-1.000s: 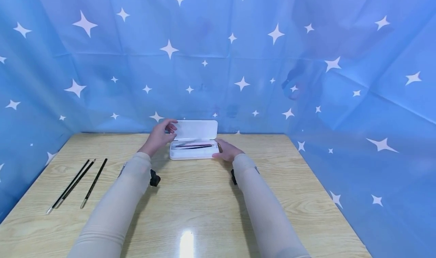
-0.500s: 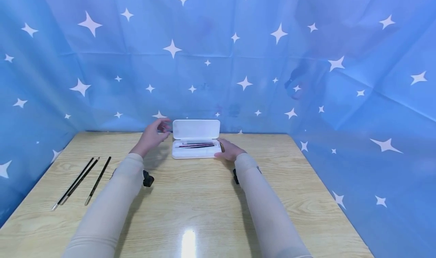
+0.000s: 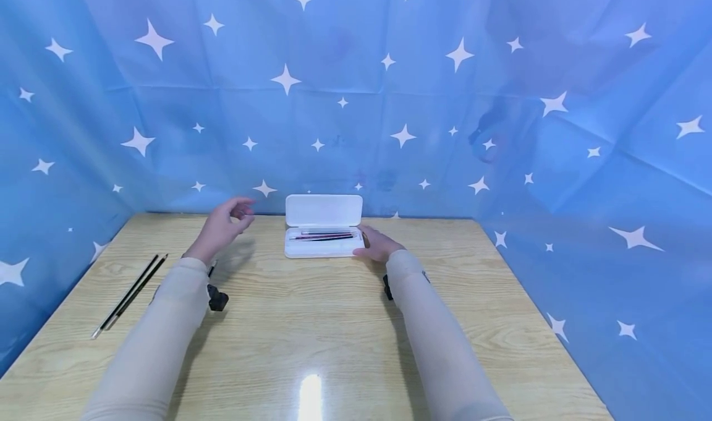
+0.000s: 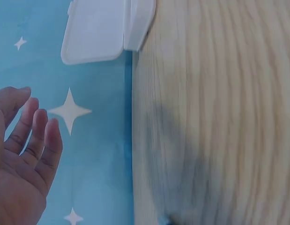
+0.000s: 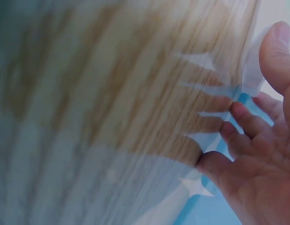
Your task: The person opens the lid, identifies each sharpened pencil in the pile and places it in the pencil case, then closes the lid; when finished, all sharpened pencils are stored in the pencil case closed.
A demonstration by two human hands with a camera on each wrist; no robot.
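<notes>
An open white pencil case (image 3: 324, 251) stands at the back of the table, its lid (image 3: 324, 211) tipped up. Several thin pencils (image 3: 322, 236) lie inside it. My right hand (image 3: 378, 245) holds the case's right end, thumb at the front corner and fingers round the back. In the right wrist view the thumb (image 5: 276, 56) is against the white side. My left hand (image 3: 222, 226) hovers left of the case, holding nothing, fingers loosely bent; the left wrist view has its palm (image 4: 18, 187) apart from the case.
Two long black pencils (image 3: 130, 294) lie side by side at the table's left. The tip of another pencil (image 3: 212, 267) shows past my left sleeve, which hides the remainder. A blue star-patterned curtain (image 3: 356, 99) rises behind the table (image 3: 345, 322).
My left hand has let go of the raised lid and drawn away leftward, its sleeve now covering most of one black pencil. The right hand stays at the case's end.
</notes>
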